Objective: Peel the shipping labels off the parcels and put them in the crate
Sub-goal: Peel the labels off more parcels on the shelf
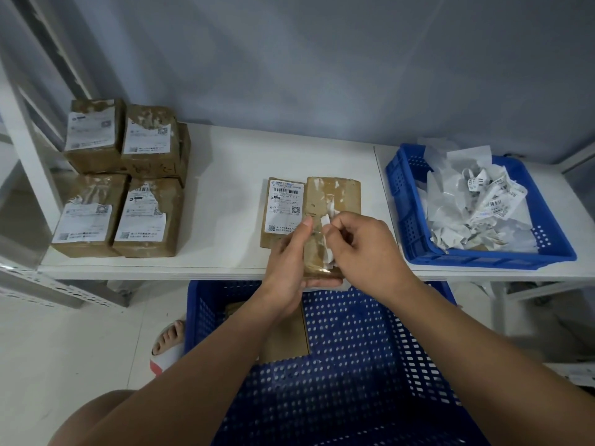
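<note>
The left hand [286, 252] grips a brown parcel [335, 194] from its left side, fingers curled under the near end and thumb lying up the front face, so the parcel sits tilted over the near edge of the white table [225, 175]. The right hand [363, 246] pinches a white label scrap [326, 220] between thumb and forefinger – the scrap is partly lifted from the parcel's face, which carries torn white remnants. Just beside it on the left, touching, a second parcel [285, 207] lies flat with its label whole. At the table's left end stands a stack of labelled parcels [122, 181]. On the right a shallow blue crate [483, 262] holds a heap of peeled labels [476, 201]. Below the table edge, under both forearms, a deep blue crate [354, 349] contains a bare cardboard parcel [286, 339] – a sandalled foot [167, 346] shows just left of it on the floor
</note>
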